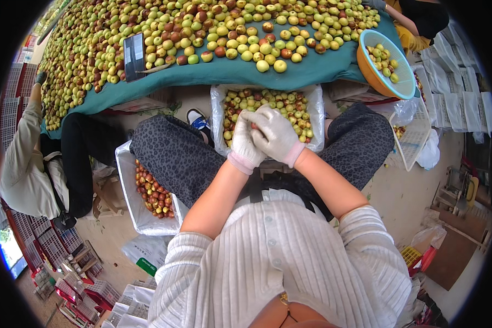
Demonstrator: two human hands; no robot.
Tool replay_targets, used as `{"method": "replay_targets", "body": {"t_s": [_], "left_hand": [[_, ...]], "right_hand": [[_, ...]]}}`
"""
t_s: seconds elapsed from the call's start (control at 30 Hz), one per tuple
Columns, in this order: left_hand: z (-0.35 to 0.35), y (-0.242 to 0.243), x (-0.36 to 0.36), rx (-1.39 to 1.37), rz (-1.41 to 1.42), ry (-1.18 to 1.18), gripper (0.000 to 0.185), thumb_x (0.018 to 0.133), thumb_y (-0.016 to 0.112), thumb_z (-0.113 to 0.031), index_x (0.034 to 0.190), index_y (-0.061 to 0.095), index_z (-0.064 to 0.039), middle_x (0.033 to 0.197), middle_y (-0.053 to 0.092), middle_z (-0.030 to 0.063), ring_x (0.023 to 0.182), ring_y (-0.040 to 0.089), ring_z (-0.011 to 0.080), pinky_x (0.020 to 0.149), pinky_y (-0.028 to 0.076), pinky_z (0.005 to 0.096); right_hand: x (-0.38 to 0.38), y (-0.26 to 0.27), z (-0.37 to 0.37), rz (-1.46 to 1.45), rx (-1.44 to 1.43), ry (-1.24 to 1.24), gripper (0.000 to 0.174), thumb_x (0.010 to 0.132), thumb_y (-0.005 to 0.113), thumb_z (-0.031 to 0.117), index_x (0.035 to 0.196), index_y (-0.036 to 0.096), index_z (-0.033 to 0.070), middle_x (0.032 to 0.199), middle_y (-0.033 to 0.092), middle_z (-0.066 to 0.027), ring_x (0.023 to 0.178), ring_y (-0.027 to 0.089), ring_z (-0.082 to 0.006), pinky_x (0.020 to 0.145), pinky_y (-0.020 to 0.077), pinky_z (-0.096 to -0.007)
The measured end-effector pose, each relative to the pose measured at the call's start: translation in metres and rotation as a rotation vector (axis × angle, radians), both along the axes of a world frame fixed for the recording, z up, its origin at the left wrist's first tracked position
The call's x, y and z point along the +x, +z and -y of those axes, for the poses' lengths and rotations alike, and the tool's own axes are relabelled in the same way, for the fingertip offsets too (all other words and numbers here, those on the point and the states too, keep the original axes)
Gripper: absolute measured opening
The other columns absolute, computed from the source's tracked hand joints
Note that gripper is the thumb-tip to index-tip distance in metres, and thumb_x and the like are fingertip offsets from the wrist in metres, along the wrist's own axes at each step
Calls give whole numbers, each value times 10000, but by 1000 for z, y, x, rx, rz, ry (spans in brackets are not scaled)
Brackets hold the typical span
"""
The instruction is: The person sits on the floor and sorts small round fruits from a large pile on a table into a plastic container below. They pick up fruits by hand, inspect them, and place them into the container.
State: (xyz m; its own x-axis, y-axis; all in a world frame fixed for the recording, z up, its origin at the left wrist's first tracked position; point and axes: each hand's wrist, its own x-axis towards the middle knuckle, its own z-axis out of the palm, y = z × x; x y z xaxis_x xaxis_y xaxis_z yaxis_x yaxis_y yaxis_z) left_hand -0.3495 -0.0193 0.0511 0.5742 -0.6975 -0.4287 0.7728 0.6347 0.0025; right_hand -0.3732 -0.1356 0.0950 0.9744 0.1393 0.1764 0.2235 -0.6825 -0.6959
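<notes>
Both hands wear pale work gloves with pink cuffs and meet above a plastic-lined crate (pixel 319 123) of green and reddish-brown jujubes (pixel 301 117). My left hand (pixel 244 143) is cupped against my right hand (pixel 274 133). A bit of a reddish jujube (pixel 254 126) shows between them; the fingers hide the rest, and which hand bears it is unclear. Beyond the crate, a teal cloth (pixel 213 74) on a table carries a large heap of jujubes (pixel 180 24). Loose jujubes lie near its front edge.
A smartphone (pixel 134 57) rests on the cloth. An orange and blue basket (pixel 367 69) of jujubes stands at its right end. Left of my knees is a lined crate (pixel 127 188) of redder jujubes. Co-workers sit at left (pixel 33 176) and upper right (pixel 422 18).
</notes>
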Motion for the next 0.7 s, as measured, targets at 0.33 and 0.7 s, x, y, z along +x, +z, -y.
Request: {"method": "replay_targets", "body": {"t_s": [0.33, 0.7], "left_hand": [[-52, -12, -1, -126, -92, 79, 294, 929, 590, -95, 1217, 582, -36, 1194, 588, 165, 941, 603, 256, 746, 573, 292], [-86, -12, 1, -157, -75, 21, 429, 979, 519, -66, 1395, 431, -9, 1130, 570, 120, 639, 416, 84, 475, 390, 164]], "right_hand": [[3, -28, 33, 142, -10, -242, 357, 888, 546, 198, 1221, 619, 93, 1131, 640, -194, 1066, 600, -382, 952, 485, -466], [171, -55, 123, -490, -810, -381, 310, 966, 512, 129, 1266, 576, 87, 1273, 603, -136, 1186, 598, -312, 932, 540, -435]]}}
